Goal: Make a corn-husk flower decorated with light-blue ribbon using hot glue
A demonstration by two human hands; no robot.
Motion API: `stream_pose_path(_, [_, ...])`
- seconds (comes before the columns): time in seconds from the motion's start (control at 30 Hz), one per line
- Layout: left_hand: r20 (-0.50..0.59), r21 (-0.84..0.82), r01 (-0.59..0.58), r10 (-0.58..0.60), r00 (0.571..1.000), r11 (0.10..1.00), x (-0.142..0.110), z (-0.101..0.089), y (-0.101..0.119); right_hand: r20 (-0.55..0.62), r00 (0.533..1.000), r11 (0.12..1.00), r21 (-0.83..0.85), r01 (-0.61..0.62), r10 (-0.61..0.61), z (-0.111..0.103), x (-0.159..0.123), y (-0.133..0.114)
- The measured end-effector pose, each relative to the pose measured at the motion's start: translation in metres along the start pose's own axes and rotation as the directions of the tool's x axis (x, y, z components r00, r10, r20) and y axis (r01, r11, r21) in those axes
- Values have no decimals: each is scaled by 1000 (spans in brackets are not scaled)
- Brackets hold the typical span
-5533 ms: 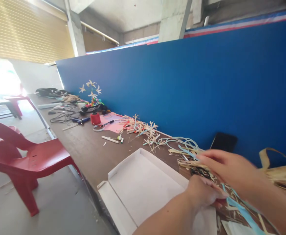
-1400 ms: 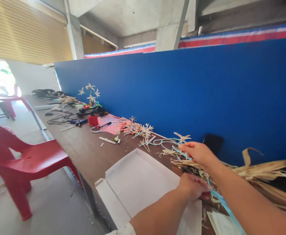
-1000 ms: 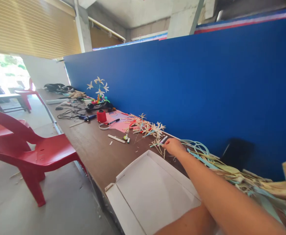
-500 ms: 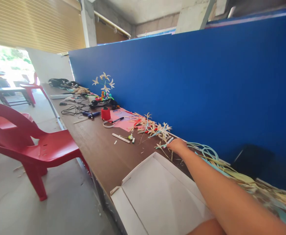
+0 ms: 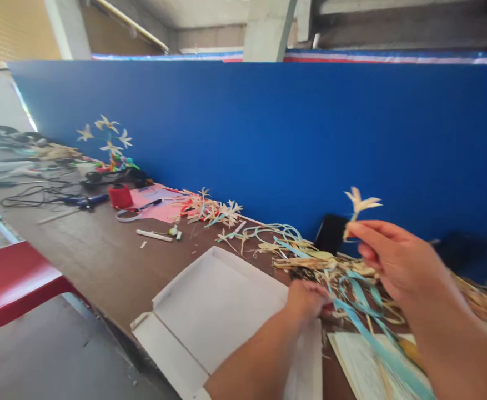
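My right hand [image 5: 387,253] is raised above the right part of the table, finger and thumb pinching the short stem of a cream artificial flower [image 5: 362,203] with pointed petals. Lower down, my left hand [image 5: 310,299] reaches across the far right edge of an open white cardboard box [image 5: 230,300]. Its blurred fingertips are at a tangle of dried strips [image 5: 330,266] and light blue ribbon [image 5: 357,319]; whether they grip any of it does not show. A white stick-like thing [image 5: 237,229] lies among small flowers beyond the box.
A blue partition [image 5: 243,128] runs along the table's back. Near it are a dark phone-like object [image 5: 330,234], cream flowers [image 5: 229,211], pink paper [image 5: 160,208] and a red thread spool [image 5: 120,196]. Papers [image 5: 351,361] lie at front right; a red chair [image 5: 18,283] stands at left.
The view has swung right. My right hand has left the white stick-like thing and come back, now holding up a flower. My left hand has come into view at the strips.
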State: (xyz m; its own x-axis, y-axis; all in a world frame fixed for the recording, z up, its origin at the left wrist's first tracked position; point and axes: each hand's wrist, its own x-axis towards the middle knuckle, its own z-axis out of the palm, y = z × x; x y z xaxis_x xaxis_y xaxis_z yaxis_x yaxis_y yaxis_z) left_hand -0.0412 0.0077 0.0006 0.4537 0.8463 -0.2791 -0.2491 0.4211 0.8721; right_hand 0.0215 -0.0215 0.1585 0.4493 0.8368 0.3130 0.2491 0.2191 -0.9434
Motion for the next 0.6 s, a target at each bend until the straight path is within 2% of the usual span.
stream_pose_path(0.07, [10,3,8,-8,1000,1000,-3,-1,3,-103,993,997,55,-55,60,-40,-21,8])
stream_pose_path(0.1, [17,13,12,-12,1000,1000,-5,-2,4,-118,988,993,78,-92,101,-55,-31,16])
stream_pose_path(0.17, [22,29,-4,4,1000,1000,-9,-2,5,-160,972,980,130,-150,170,-72,-47,35])
stream_pose_path(0.2, [31,36,-11,10,999,999,-11,-2,6,-145,967,972,140,-189,209,-75,-53,45])
stream_pose_path(0.27, [39,46,-35,33,999,998,-13,-3,6,-140,958,957,181,-225,252,-71,-61,63])
stream_pose_path(0.4, [96,68,-77,71,993,995,-15,-6,7,-110,930,919,230,-320,351,-51,-63,88])
stream_pose_path(0.53, [109,58,-102,95,989,993,-13,-7,5,-75,917,911,175,-374,391,-45,-60,108])
stream_pose_path(0.6, [114,55,-106,99,989,993,-11,-7,4,-94,933,935,103,-338,347,-48,-59,117])
